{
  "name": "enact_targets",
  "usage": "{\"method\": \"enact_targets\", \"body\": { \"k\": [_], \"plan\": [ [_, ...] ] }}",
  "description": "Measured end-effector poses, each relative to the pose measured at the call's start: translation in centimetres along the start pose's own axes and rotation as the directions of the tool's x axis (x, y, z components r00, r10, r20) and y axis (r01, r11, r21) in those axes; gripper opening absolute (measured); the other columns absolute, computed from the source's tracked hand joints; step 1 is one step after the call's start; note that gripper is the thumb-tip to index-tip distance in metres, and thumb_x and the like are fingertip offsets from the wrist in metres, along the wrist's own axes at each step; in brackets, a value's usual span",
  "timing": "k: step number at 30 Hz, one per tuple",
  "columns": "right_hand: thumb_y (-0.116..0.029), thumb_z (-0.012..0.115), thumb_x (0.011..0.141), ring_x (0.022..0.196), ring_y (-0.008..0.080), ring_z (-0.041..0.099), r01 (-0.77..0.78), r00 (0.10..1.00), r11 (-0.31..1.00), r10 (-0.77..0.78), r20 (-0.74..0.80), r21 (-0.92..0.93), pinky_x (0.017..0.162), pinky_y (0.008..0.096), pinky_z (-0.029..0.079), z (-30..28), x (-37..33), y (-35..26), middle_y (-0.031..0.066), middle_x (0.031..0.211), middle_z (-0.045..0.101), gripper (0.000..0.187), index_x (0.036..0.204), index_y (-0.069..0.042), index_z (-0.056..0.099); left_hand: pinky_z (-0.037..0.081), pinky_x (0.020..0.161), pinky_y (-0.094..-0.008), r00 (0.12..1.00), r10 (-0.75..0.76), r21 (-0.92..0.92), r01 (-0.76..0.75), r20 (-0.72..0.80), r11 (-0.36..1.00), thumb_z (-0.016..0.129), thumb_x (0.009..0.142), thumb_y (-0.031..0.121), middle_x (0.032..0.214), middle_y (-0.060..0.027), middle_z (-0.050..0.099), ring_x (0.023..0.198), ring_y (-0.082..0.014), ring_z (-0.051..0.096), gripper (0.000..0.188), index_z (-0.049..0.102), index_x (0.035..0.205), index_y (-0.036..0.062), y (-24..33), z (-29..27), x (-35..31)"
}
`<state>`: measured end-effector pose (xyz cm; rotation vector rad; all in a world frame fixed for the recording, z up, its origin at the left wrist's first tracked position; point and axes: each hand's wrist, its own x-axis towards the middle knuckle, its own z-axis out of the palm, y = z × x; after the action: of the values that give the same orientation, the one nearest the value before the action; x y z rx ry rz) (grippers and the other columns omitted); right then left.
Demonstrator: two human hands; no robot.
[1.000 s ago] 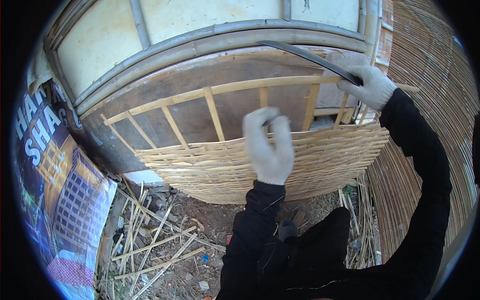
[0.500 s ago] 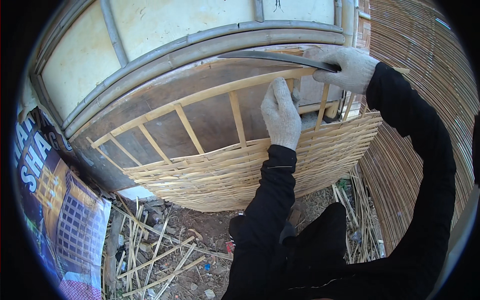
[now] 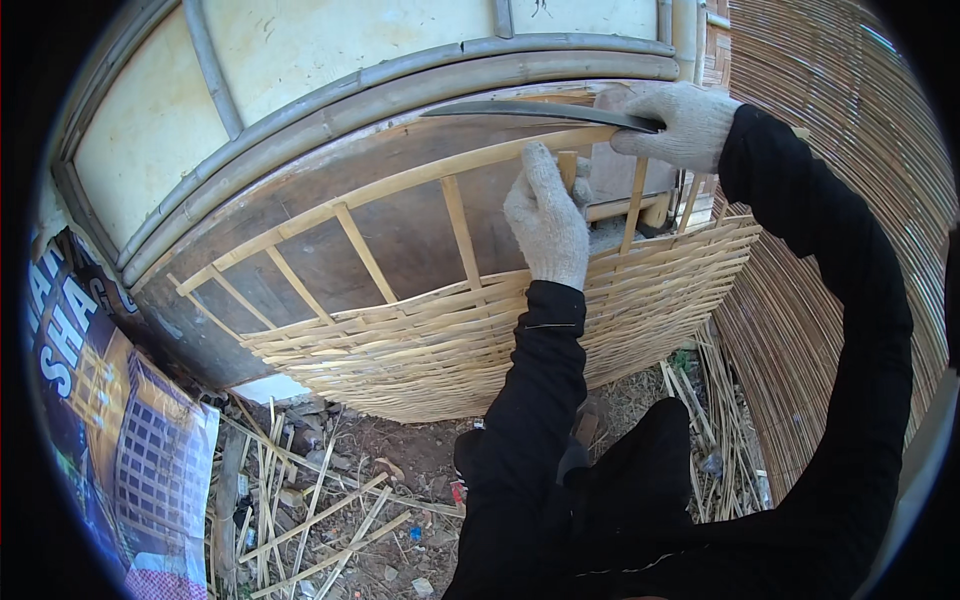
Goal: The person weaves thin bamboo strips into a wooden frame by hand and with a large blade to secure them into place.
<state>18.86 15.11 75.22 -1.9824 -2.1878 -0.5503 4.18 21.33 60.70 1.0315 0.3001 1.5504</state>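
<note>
Left hand (image 3: 550,222) grips slat (image 3: 567,168) above upper edge of woven panel (image 3: 400,350); right hand (image 3: 685,127) grips blade (image 3: 540,111). Keep them apart.

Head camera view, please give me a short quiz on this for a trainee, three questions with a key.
1. What tool does the right hand hold?
2. True or false: the left hand has a slat in its grip.
3. Where do the loose strips lie? A, on the right forearm; B, on the ground; C, on the person's knee.

Key: 1, a knife; 2, true; 3, B.
</note>
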Motion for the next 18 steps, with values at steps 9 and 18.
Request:
{"method": "enact_targets", "body": {
  "k": [9, 18],
  "plan": [
    [-0.041, 0.062, 0.099, 0.076, 0.0307, 0.065, -0.063, 0.983, 0.997, 0.068, 0.169, -0.032, 0.076, 0.0410, 0.052, -0.3, -0.5, -2.1, 0.0161, 0.085, 0.068, 0.043, 0.110, -0.001, 0.070, 0.038, 0.046, -0.0232, 0.993, 0.057, -0.012, -0.059, -0.105, 0.998, 0.036, 0.108, 0.055, 0.066, -0.0047, 0.064, 0.051, -0.0083, 0.052, 0.062, 0.065, 0.093, 0.0017, 0.1, 0.2, 0.3],
    [-0.046, 0.060, 0.099, 0.095, 0.0352, 0.068, -0.007, 0.999, 0.992, 0.001, 0.052, 0.127, 0.086, 0.0428, 0.051, 1.9, -0.7, 0.3, 0.0209, 0.102, 0.071, 0.047, 0.114, -0.002, 0.068, 0.041, 0.048, -0.0238, 0.990, 0.126, -0.002, -0.126, -0.056, 0.992, 0.036, 0.110, 0.050, 0.069, -0.0072, 0.066, 0.054, -0.0092, 0.054, 0.059, 0.063, 0.095, -0.0006, -1.1, -0.1, 0.8]
  ]
}}
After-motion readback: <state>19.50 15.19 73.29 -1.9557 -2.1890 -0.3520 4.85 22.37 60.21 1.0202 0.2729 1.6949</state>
